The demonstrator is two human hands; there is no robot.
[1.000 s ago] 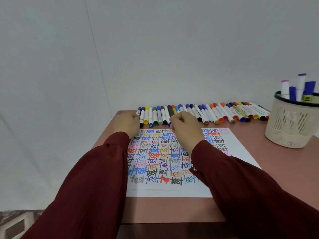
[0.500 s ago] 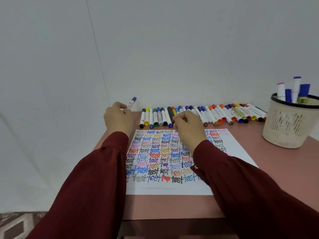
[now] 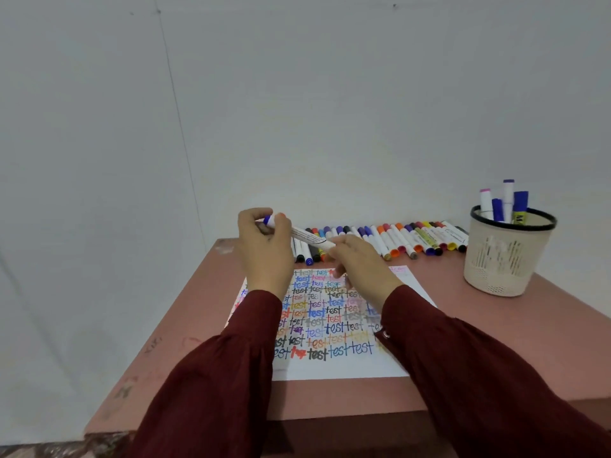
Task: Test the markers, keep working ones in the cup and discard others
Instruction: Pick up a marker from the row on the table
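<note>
- Should the blue cap (image 3: 268, 220) be pulled off with a jerk by the left hand (image 3: 264, 256), it could be flung past the left edge of the table (image 3: 496, 342), which lies near that hand.
- If the marker (image 3: 307, 235) is tugged unevenly, its barrel could slip from the right hand (image 3: 360, 266) and drop onto the row of markers (image 3: 396, 238) behind, so that tested and untested ones would be mixed.
- A weak marker could be wrongly kept in the cup (image 3: 509, 259) if its stroke is lost among the crowded words on the paper (image 3: 330, 325).
- The marker is held in the air over the paper's far edge, tilted, with the capped end up and to the left.
- The capped end is pinched by the curled fingers and thumb of the left hand. The lower end is enclosed by the curled fingers of the right. The white barrel is bare between them.
</note>
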